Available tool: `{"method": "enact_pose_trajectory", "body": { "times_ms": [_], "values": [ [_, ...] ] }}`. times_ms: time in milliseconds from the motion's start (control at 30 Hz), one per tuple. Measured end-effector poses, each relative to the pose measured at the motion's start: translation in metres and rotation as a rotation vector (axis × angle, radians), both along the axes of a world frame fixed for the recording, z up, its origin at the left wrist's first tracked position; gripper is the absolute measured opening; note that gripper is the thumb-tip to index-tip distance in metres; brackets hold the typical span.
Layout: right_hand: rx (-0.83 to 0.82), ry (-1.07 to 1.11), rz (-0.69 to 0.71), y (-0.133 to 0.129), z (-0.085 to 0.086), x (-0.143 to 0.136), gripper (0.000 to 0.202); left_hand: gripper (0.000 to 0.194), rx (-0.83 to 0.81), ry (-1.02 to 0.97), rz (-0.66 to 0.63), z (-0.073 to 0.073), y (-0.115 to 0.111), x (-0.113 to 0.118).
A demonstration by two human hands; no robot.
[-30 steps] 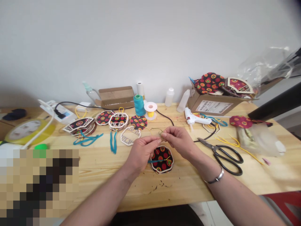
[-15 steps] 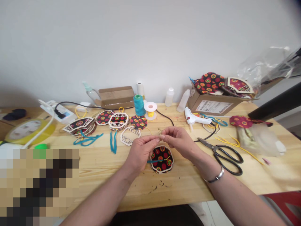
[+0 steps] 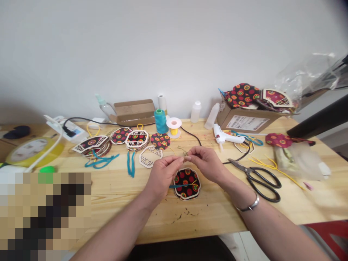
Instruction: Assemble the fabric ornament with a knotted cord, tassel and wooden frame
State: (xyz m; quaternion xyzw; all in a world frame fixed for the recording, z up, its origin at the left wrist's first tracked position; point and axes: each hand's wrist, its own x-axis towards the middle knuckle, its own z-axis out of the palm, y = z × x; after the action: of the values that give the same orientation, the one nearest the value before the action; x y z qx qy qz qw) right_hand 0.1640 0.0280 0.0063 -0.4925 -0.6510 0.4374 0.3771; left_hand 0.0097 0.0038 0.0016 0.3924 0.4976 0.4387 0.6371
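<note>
My left hand (image 3: 163, 174) and my right hand (image 3: 206, 161) meet fingertip to fingertip, both pinching a thin yellow cord (image 3: 185, 151). A small loop of the cord stands above the fingertips. Just below lies a patterned fabric piece (image 3: 187, 184) with a pale wooden rim, flat on the table. A teal cord (image 3: 179, 186) and short yellow ends rest across its dark fabric. My left fingers partly cover its upper left edge.
Black scissors (image 3: 252, 174) lie right of my right hand, near a white glue gun (image 3: 228, 137). Behind are a teal thread cone (image 3: 161, 121), a yellow spool (image 3: 174, 127), and a cardboard box (image 3: 246, 121). Finished ornaments (image 3: 137, 139) lie to the left.
The cord loop above my fingertips shows a little more and reaches further left. Both hands have barely moved.
</note>
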Motion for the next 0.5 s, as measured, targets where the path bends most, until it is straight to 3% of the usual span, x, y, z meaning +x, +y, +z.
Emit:
{"method": "enact_pose_trajectory", "body": {
  "times_ms": [233,500],
  "values": [
    [0.095,-0.112,-0.076,0.004,0.001,0.007,0.012,0.022,0.152,0.249,0.059,-0.002,0.006,-0.006],
    [0.24,-0.297,-0.147,0.005,0.0,0.008,0.01,0.022,0.254,0.526,0.063,0.011,0.005,-0.007]
  ]
}}
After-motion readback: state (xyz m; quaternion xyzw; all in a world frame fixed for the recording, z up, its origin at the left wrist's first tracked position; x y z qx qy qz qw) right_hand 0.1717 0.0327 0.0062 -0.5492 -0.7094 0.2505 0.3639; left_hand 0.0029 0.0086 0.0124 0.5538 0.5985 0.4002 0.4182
